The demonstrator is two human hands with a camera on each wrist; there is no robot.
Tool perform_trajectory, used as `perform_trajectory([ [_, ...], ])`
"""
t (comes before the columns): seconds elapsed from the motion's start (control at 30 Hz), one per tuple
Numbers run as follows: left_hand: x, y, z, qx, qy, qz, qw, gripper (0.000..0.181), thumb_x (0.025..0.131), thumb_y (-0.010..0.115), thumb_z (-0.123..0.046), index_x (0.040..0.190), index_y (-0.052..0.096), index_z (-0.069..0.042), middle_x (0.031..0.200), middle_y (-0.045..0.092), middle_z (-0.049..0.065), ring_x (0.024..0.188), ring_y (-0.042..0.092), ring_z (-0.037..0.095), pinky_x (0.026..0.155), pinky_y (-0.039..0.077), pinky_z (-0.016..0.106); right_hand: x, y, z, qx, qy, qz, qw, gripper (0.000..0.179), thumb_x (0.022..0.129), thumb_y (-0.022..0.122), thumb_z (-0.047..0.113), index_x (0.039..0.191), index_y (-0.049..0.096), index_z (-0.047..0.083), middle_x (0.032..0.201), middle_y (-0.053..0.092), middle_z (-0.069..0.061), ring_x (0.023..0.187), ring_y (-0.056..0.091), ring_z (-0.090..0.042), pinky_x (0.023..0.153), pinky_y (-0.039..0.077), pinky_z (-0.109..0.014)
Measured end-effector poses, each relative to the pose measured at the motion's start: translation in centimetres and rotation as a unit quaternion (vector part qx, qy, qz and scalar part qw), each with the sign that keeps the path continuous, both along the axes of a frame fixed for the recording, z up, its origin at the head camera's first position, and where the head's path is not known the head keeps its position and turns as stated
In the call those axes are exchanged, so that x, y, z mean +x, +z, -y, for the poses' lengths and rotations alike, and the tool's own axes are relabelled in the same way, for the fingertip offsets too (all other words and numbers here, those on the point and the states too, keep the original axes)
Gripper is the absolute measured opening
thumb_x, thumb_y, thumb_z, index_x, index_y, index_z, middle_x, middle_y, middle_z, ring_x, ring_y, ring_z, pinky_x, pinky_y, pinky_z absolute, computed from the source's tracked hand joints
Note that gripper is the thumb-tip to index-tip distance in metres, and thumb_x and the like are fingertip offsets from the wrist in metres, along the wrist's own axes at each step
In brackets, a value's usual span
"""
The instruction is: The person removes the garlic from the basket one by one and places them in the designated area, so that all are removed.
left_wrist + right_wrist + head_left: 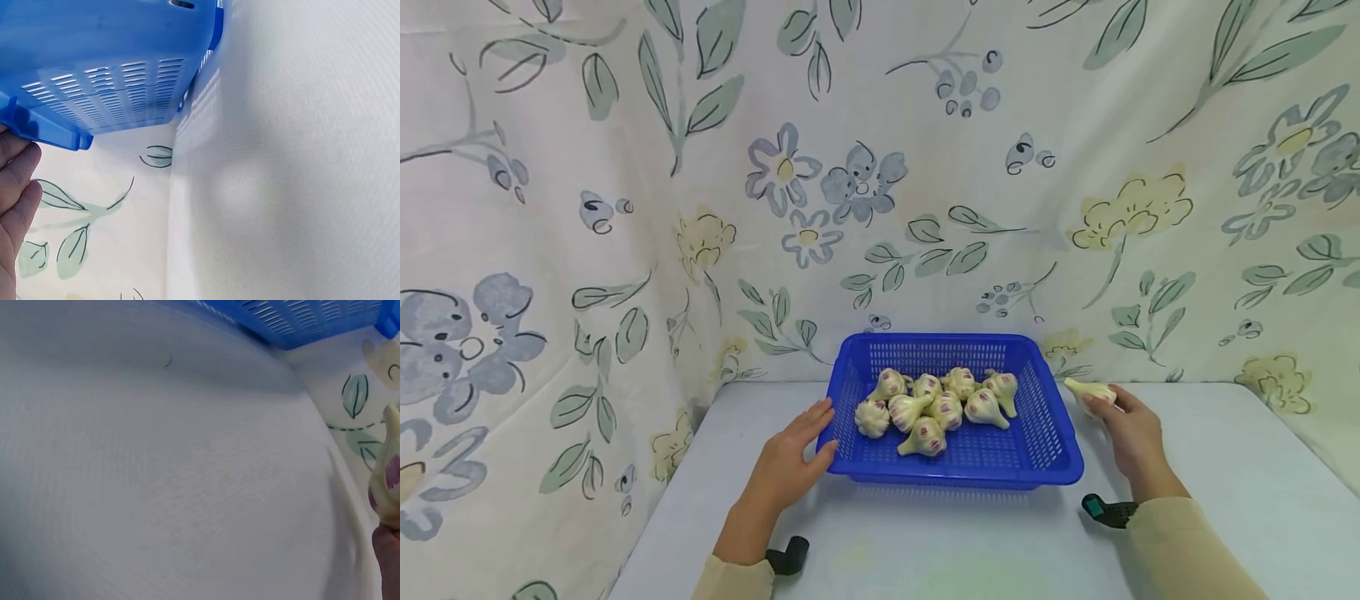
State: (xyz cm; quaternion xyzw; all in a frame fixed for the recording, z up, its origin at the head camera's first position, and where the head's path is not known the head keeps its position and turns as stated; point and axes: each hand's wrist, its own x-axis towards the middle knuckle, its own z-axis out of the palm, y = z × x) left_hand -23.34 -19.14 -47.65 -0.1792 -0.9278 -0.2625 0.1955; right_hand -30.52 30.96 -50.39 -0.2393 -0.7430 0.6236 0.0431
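A blue plastic basket (pixel 955 478) stands on the white table with several garlic bulbs (pixel 927 437) inside, cream with purple streaks. My left hand (pixel 786 462) is at the basket's left rim, thumb spread from fairly straight fingers. In the left wrist view its fingertips (pixel 26 159) touch or nearly touch the rim. To the right of the basket, my right hand (pixel 1135 437) pinches one garlic bulb (pixel 1096 394), its stem pointing left toward the basket. The right wrist view shows this bulb (pixel 389 481) upright above the thumb; the other fingers are out of that frame.
Behind the table (pixel 880 550) hangs a white curtain (pixel 925 292) printed with flowers and leaves, which also runs along the left side. A black wrist device (pixel 788 557) sits under the left wrist, another dark device (pixel 1108 511) at the right.
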Motion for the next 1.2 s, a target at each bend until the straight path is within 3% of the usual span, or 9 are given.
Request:
perform_trajectory([
  [0.3,0.0,-0.1,-0.2,0.000,-0.002,-0.007,1.0000,0.049,0.092,0.067,-0.029,0.137,0.060,-0.012,0.147,0.051,-0.002,0.135,0.051,0.022,0.105,0.045,0.046,-0.1,-1.4,-0.5,-0.003,-0.001,0.028,0.9996,0.097,0.088,0.063,0.059,0.159,0.015,0.013,0.163,0.020,-0.015,0.146,0.030,-0.034,0.118,0.029,-0.048],
  [0.53,0.0,0.0,-0.1,-0.002,-0.007,-0.011,0.9999,0.049,0.092,0.068,-0.029,0.137,0.060,-0.011,0.147,0.052,-0.001,0.135,0.051,0.023,0.105,0.046,0.046,-0.2,-1.7,-0.4,-0.022,-0.002,0.018,0.9996,0.098,0.087,0.064,0.058,0.159,0.015,0.014,0.164,0.016,-0.011,0.148,0.026,-0.032,0.120,0.025,-0.048],
  [0.93,-0.1,-0.1,0.0,-0.003,-0.005,-0.009,0.9999,0.050,0.092,0.068,-0.029,0.137,0.059,-0.012,0.148,0.051,-0.002,0.135,0.050,0.022,0.105,0.046,0.047,-0.9,-2.0,-0.2,0.036,-0.001,0.023,0.9991,0.104,0.084,0.061,0.067,0.159,0.013,0.014,0.164,0.017,-0.017,0.146,0.028,-0.036,0.117,0.029,-0.053],
  [1.2,-0.2,-0.2,0.0,-0.001,-0.007,-0.009,0.9999,0.050,0.091,0.068,-0.028,0.137,0.059,-0.011,0.148,0.051,-0.002,0.135,0.050,0.022,0.105,0.046,0.046,-0.9,-1.7,-0.2,0.080,0.024,0.035,0.9959,0.103,0.085,0.059,0.068,0.159,0.015,0.011,0.160,0.024,-0.024,0.139,0.033,-0.040,0.115,0.032,-0.055],
])
